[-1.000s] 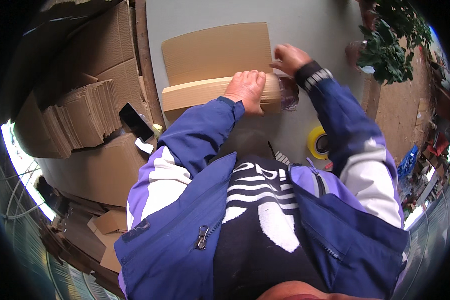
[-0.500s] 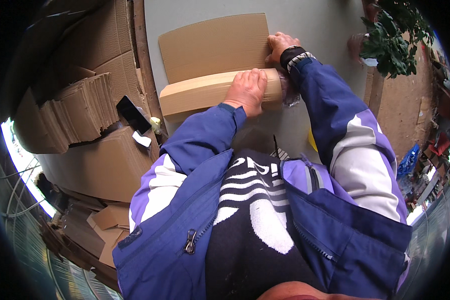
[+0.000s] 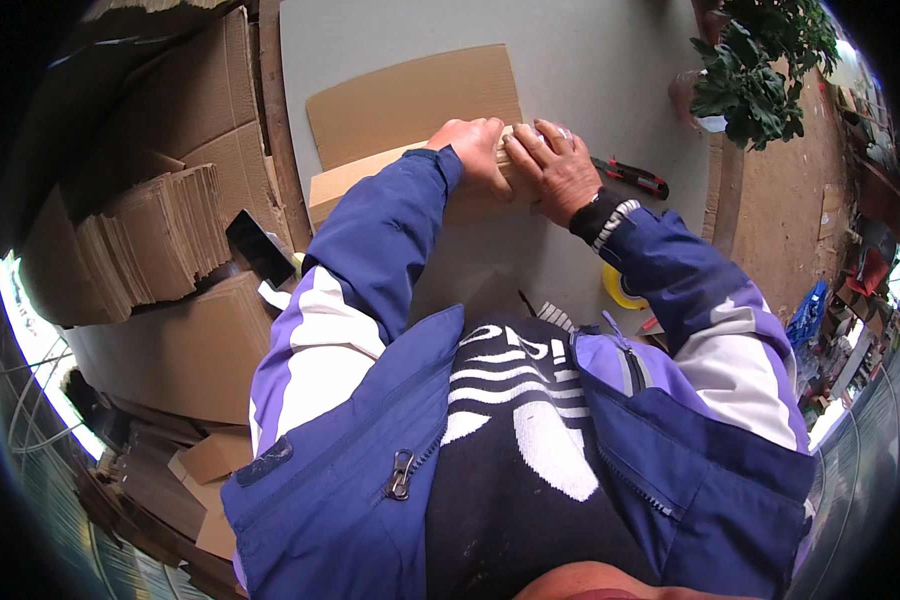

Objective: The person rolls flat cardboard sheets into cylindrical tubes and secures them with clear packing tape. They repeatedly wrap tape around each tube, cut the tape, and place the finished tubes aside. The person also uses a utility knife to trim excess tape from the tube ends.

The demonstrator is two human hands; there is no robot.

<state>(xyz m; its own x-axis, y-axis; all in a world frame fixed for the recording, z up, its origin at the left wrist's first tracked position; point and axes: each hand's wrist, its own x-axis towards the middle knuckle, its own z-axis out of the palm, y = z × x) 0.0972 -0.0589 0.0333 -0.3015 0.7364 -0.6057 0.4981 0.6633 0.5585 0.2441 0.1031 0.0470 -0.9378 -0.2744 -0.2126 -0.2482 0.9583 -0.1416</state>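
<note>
— What's the setting?
— A pale grey desk (image 3: 610, 60) with one flat brown cardboard sheet (image 3: 410, 105) lying on its far half. Off the desk's left edge sit a fanned stack of flattened cardboard pieces (image 3: 155, 240) and, nearer, one large brown box (image 3: 175, 350). One potted green plant (image 3: 760, 60) stands at the far right corner.
— And the hands?
— Both rest on one folded cardboard box (image 3: 345, 185), lying just in front of the flat sheet. The left hand (image 3: 475, 150) lies curled over the top edge, fingers bent and close together, pressing down. The right hand (image 3: 555, 170) touches it side by side, fingers (image 3: 550, 135) held together and laid flat over the same edge. The box runs leftward from under both hands; its right end is hidden beneath them.
— Anything else nearby?
— One red-and-black utility knife (image 3: 635, 178) just right of the right hand, and one yellow tape roll (image 3: 620, 290) under the right forearm, partly covered by the sleeve.
</note>
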